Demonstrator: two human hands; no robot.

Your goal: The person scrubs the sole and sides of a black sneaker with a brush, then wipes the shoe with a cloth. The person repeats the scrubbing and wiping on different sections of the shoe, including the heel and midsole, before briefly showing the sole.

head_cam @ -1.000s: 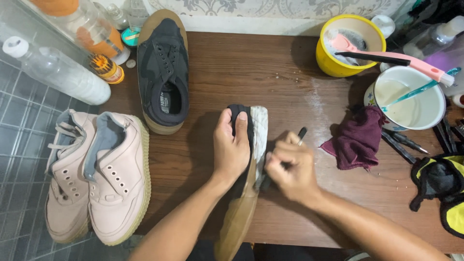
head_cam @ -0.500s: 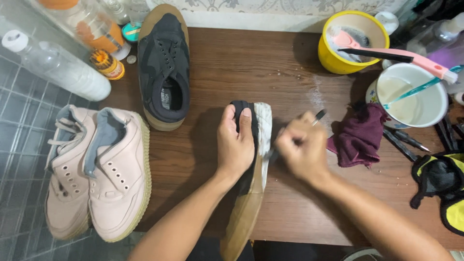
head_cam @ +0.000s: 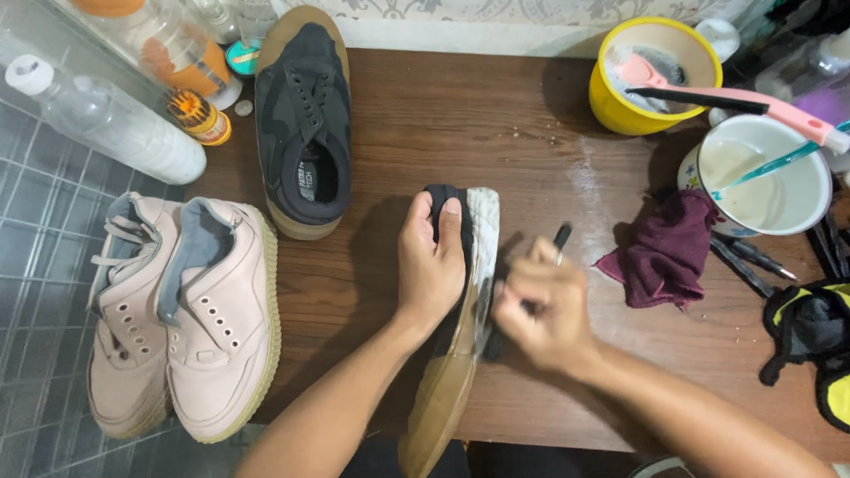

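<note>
Wooden table [head_cam: 425, 115], left hand [head_cam: 431, 265] fingers gripping black shoe [head_cam: 460, 301], right hand [head_cam: 540, 305] pinching brush [head_cam: 560, 239]

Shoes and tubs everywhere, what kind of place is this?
Probably a home shoe-cleaning spot: a wooden table by tiled floor, a yellow tub with a brush, and pink sneakers waiting.

Brown wooden table [head_cam: 425, 115], grey tiled floor [head_cam: 35, 221]

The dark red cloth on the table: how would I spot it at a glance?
Start at the brown wooden table and go to its right side, below the yellow bowl. The dark red cloth lies crumpled there, beside the white mug. It is the only soft maroon thing among hard tubs and brushes.
</note>
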